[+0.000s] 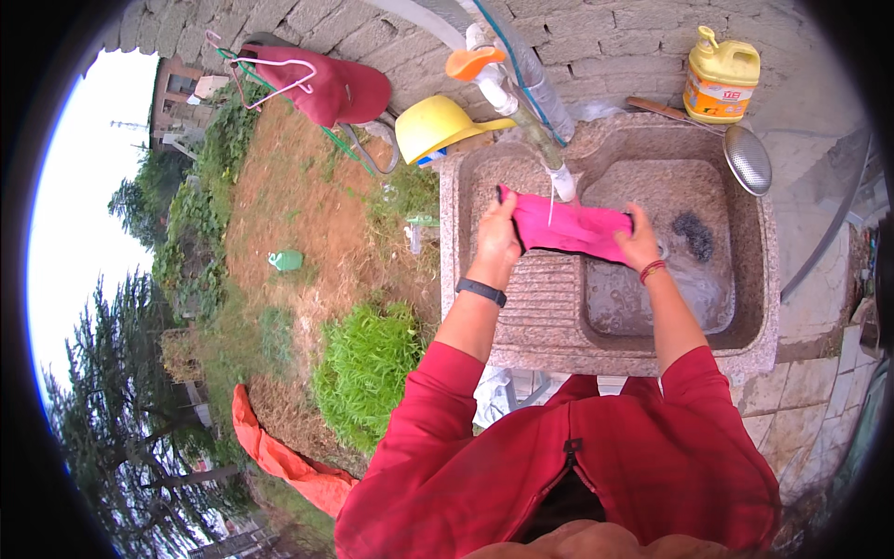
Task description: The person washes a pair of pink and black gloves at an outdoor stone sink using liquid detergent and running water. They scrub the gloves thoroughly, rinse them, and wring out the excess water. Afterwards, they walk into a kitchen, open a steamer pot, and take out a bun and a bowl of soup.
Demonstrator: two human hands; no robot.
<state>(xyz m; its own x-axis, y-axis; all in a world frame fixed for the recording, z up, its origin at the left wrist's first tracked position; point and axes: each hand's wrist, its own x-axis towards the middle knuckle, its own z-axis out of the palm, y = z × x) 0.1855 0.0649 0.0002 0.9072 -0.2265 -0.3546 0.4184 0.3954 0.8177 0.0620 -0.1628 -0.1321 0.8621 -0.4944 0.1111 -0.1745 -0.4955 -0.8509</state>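
A pink cloth (569, 222) with black edging is stretched between my two hands, just below the white spout of the tap (563, 183). My left hand (497, 234) grips its left end over the ribbed washboard (538, 300) of the speckled stone sink (607, 360). Its right end is held in my right hand (638, 241), above the near side of the basin. Some water and suds lie on the basin floor (621, 297). A dark, mesh-like scrubber (693, 236) rests in the basin, to the right of my right hand.
On the sink's back rim are a yellow plastic dipper (436, 126), a metal strainer ladle (747, 161) and a yellow detergent jug (723, 80). A maroon cap (335, 80) and hangers (276, 80) hang at the back left. An orange tap handle (475, 64) tops the pipe.
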